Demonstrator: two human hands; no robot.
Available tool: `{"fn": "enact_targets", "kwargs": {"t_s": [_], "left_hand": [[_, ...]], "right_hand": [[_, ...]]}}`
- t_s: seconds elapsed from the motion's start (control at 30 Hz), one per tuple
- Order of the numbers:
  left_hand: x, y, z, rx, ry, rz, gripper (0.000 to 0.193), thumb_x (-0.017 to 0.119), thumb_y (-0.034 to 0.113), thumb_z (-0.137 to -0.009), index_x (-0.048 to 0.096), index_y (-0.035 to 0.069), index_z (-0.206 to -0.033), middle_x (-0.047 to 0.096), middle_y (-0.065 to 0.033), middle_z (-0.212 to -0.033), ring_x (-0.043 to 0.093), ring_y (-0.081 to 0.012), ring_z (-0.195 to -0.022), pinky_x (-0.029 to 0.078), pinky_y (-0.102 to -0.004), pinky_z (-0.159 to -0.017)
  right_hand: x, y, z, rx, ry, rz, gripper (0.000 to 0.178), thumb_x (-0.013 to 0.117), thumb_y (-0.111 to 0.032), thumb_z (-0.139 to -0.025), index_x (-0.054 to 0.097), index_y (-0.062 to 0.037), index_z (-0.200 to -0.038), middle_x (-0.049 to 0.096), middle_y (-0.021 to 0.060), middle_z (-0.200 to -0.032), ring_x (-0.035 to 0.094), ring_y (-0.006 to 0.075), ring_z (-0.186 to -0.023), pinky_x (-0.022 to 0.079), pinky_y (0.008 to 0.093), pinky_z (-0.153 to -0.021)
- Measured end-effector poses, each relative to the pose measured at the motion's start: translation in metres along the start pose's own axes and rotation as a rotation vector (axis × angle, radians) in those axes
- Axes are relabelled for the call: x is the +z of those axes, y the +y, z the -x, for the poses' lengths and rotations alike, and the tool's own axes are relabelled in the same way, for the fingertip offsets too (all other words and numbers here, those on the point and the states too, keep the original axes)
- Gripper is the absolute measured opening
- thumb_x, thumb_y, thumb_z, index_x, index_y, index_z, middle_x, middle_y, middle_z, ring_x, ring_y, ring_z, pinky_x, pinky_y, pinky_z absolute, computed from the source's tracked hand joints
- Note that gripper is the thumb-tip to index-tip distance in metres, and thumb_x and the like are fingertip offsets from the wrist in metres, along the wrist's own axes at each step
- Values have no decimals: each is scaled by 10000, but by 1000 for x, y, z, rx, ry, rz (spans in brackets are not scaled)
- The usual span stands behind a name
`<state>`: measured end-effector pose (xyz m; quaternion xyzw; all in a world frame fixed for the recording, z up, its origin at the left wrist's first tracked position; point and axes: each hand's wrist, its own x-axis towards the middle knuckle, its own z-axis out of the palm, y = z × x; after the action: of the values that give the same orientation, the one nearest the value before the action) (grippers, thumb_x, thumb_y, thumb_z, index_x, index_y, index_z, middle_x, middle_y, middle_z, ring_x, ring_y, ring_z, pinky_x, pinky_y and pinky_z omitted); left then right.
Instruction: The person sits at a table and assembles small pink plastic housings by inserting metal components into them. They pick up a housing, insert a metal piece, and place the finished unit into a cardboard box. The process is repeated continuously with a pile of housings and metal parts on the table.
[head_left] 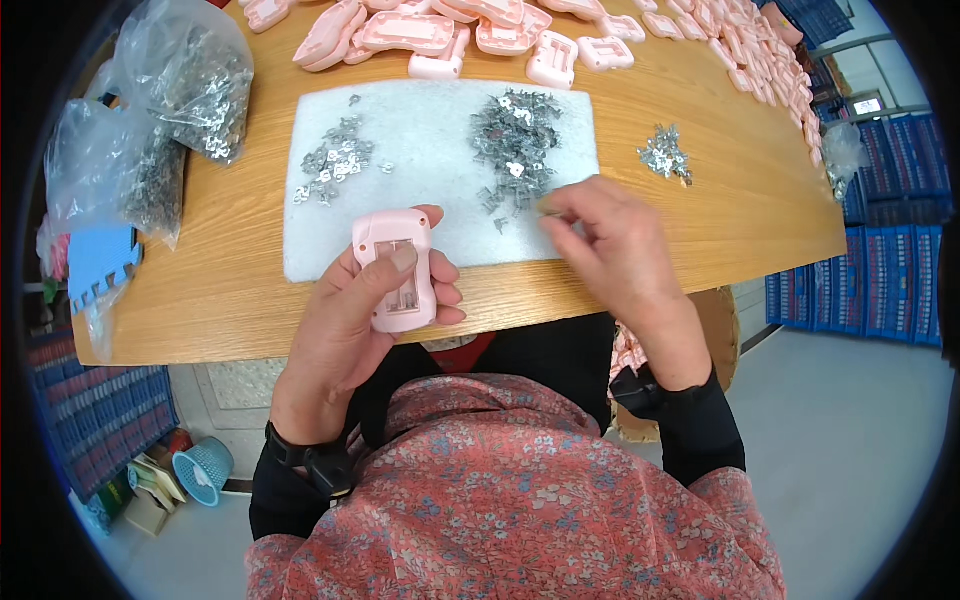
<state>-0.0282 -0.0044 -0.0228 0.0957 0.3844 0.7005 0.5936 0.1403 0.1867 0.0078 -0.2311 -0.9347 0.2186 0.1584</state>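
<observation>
My left hand [350, 300] is closed around a pink plastic battery casing [407, 318], its thumb lying across the recessed battery compartment. Metal contacts show at the compartment's lower end; the thumb hides part of the rest. My right hand [615, 235] is held in a pinch at the right edge of a white foam sheet [430, 180]. Whatever is between its fingertips is too small to make out. Just left of those fingertips lies a dark heap of small metal battery contacts [515, 140]. A looser heap of shiny metal contacts [340, 160] is on the sheet's left side.
Several pink casings [405, 33] are piled along the table's far side, with more [760, 60] at the far right. Another small heap of metal pieces [665, 155] lies right of the sheet. Clear bags of metal parts [205, 95] and a blue foam mat [103, 262] are at left.
</observation>
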Motion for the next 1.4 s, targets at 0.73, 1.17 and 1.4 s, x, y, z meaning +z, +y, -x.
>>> {"fn": "enact_targets", "kwargs": {"t_s": [0.73, 1.17, 1.4], "left_hand": [[28, -4, -30, 102, 4, -240, 461, 674, 46, -890, 528, -8, -1324, 666, -70, -961, 648, -133, -813, 550, -278, -731], [25, 11, -24, -258, -111, 119, 548, 692, 129, -888, 479, 48, -1386, 659, -84, -966, 683, -172, -845, 605, -352, -759], [32, 6, -22, -227, -82, 128, 496, 588, 190, -948, 463, 67, -1412, 650, -83, -980, 675, -184, -855, 605, -412, -785]], "right_hand": [[4, -22, -8, 69, -101, -455, 180, 733, -114, -815, 630, -18, -928, 586, 72, -746, 522, 143, -546, 421, 288, -505], [-2, -11, -10, -198, -99, -591, 109, 689, -27, -825, 629, -9, -915, 551, 51, -737, 523, 140, -632, 422, 275, -566], [1, -17, -7, 74, -203, -821, 46, 631, -59, -873, 602, -25, -867, 535, -24, -801, 451, 61, -703, 366, 217, -624]]}}
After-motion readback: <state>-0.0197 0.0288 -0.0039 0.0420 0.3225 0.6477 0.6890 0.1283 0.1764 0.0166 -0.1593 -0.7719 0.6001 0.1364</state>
